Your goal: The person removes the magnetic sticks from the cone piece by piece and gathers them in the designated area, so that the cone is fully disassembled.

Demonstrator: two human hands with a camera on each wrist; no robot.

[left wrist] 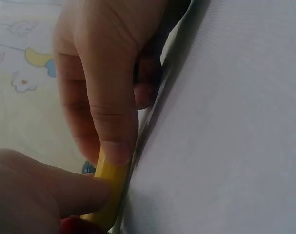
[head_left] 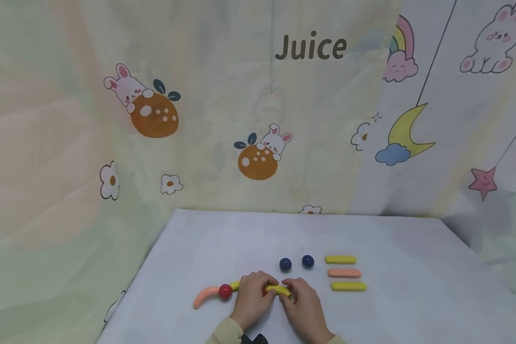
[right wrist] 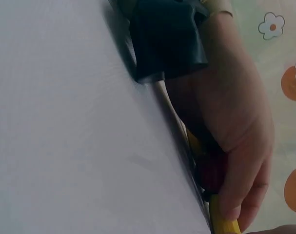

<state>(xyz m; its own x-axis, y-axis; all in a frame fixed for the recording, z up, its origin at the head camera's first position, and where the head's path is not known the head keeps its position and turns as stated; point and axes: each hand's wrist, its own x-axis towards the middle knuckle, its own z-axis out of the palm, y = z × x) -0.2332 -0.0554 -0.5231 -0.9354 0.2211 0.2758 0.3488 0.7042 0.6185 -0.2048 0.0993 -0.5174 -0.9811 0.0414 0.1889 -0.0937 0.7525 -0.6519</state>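
A chain of curved rods and red balls lies across the near part of the table. From its left end come a curved orange rod (head_left: 205, 296), a red ball (head_left: 225, 292) and a yellow rod (head_left: 235, 285), which is partly behind my left hand (head_left: 253, 295). Thumb and fingers of that hand pinch a second curved yellow rod (head_left: 279, 289) beside another red ball (right wrist: 212, 171), mostly covered by the hand. At the rod's right end, my right hand (head_left: 304, 306) pinches it between thumb and fingers.
Two dark blue balls, a left one (head_left: 285, 264) and a right one (head_left: 307, 261), sit behind the hands. To the right lie a straight yellow rod (head_left: 341, 260), an orange rod (head_left: 344, 273) and another yellow rod (head_left: 348, 286). A printed curtain (head_left: 215, 95) hangs behind the table (head_left: 413, 286).
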